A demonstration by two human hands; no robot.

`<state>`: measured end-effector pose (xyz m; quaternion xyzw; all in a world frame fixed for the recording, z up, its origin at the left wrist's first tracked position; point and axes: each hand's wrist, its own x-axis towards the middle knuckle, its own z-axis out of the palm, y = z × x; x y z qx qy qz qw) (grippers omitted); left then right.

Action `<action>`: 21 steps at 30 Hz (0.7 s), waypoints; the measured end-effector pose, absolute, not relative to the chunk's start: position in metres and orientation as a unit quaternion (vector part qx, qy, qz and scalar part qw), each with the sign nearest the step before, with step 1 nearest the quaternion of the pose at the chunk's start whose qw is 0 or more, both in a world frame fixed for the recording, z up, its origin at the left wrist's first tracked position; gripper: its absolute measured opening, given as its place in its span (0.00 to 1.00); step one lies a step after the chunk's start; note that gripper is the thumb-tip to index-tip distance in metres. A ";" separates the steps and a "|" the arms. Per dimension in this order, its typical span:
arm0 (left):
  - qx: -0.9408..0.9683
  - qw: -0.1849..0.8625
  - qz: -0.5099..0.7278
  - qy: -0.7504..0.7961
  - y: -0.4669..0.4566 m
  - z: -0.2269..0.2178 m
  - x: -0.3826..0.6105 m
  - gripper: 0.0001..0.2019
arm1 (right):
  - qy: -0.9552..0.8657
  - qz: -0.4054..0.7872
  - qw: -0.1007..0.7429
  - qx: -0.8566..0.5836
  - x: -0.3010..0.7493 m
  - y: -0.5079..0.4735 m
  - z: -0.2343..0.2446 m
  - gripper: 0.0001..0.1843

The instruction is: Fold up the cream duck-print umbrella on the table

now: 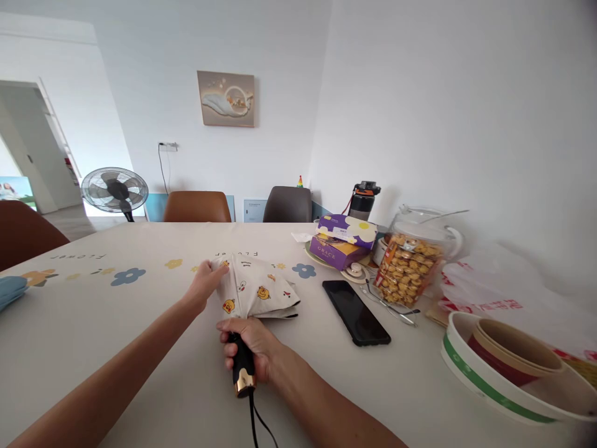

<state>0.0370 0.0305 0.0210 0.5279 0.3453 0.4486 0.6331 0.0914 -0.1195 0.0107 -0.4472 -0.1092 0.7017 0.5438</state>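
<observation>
A folding umbrella (249, 287) with a cream canopy printed with yellow cartoon faces lies low over the table, its folds partly loose toward the right. My right hand (254, 342) is wrapped round its black handle, which has a gold-coloured end (244, 382) and a black wrist strap (254, 417) hanging toward me. At the canopy's far left edge, my left hand (208, 283) pinches the fabric between thumb and fingers. Some of the left fingers are hidden behind the cloth.
Right of the umbrella lies a black phone (357, 313), with glasses (396, 306) beside it. Beyond are purple boxes (340, 249), a dark bottle (364, 200), a jar of snacks (408, 267), a plastic bag (489, 280) and a white-green bowl (494, 386). Chairs (196, 206) line the table's far side.
</observation>
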 end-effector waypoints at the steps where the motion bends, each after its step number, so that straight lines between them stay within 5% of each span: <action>1: 0.566 0.558 0.475 0.378 0.029 0.028 0.036 0.18 | -0.108 0.703 0.542 -0.447 0.092 -0.120 0.012 0.07; 10: 0.819 0.426 0.310 0.230 -0.035 0.056 0.073 0.19 | -0.113 0.702 0.557 -0.429 0.089 -0.120 0.012 0.06; 17: 0.971 0.159 0.125 0.124 -0.063 0.040 0.117 0.21 | -0.129 0.676 0.565 -0.454 0.093 -0.118 0.011 0.09; 21: 0.974 0.164 0.094 0.126 -0.058 0.039 0.131 0.13 | -0.175 0.649 0.575 -0.466 0.097 -0.117 0.004 0.09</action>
